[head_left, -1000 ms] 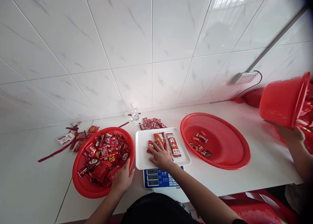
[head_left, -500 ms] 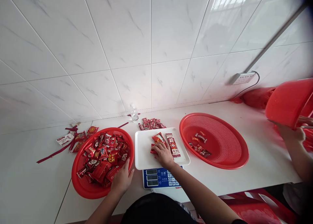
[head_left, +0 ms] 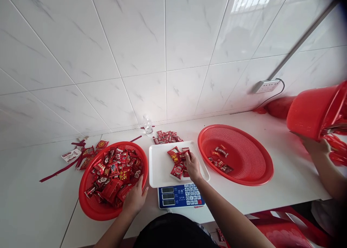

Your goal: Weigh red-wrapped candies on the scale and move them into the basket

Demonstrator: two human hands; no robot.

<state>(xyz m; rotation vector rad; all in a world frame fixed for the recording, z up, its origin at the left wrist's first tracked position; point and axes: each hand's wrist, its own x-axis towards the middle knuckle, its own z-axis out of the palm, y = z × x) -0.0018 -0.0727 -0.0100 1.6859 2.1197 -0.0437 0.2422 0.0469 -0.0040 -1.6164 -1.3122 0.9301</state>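
Note:
My right hand [head_left: 193, 167] is over the white weighing tray [head_left: 158, 168], its fingers closed on a small red snack packet [head_left: 183, 156]. Beside and under those fingers, other red packets [head_left: 177, 169] lie in a loose cluster on the tray. The lower fingers are partly hidden behind the hand. Below the tray shows the blue keypad panel of the scale [head_left: 180, 196]. My left hand [head_left: 135, 199] grips the near right rim of a red plastic basket [head_left: 86, 201], fingers inside and thumb outside. Mixed red-wrapped snacks [head_left: 114, 172] fill that basket.
Right of the scale stands a second red basket [head_left: 244, 157] with several packets inside. Behind the tray are small packets [head_left: 167, 136] and a clear bottle [head_left: 148, 125]. Ribbons and packets lie at left. At far right, another person's hand [head_left: 317, 148] holds a tilted red basket [head_left: 305, 112].
My right hand has shifted slightly right on the tray and lifted a packet's edge, uncovering packets beneath. The long packet is now mostly covered. My left hand stays put. The other person's basket moved left.

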